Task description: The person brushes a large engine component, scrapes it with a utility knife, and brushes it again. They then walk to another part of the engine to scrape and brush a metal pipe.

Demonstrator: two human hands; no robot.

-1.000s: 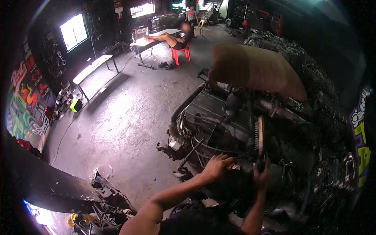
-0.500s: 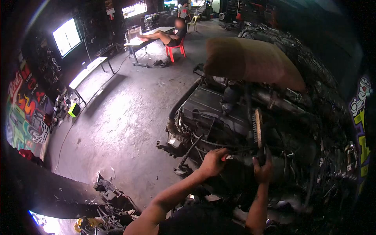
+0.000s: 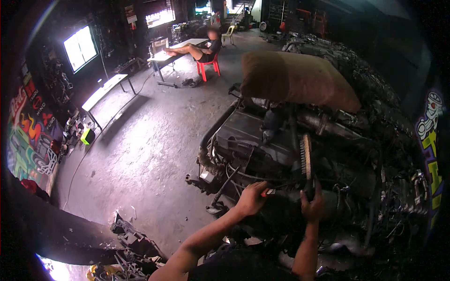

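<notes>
My left hand (image 3: 252, 198) is closed round a small orange-handled tool (image 3: 266, 192) with a pale tip; most of it is hidden in the fist. In my right hand (image 3: 311, 206) is a wire brush (image 3: 306, 155), held upright by its dark handle, bristles facing left. Both hands are over a dark, greasy engine (image 3: 251, 129) with hoses and cables. A thin cable (image 3: 248, 176) crosses just beyond my left fist. At the engine's left side a thick black hose (image 3: 218, 125) curves down.
A brown cushion (image 3: 300, 77) lies on top of the engine's far end. More engine parts (image 3: 412, 187) crowd the right. A person (image 3: 206, 49) sits on a red chair at a table (image 3: 161, 58). A white bench (image 3: 105, 89) stands at left, and a cord (image 3: 77, 171) runs along the floor.
My left hand has shifted slightly left and down with the orange-handled tool. The brush stays in my right hand, and the view has moved slightly.
</notes>
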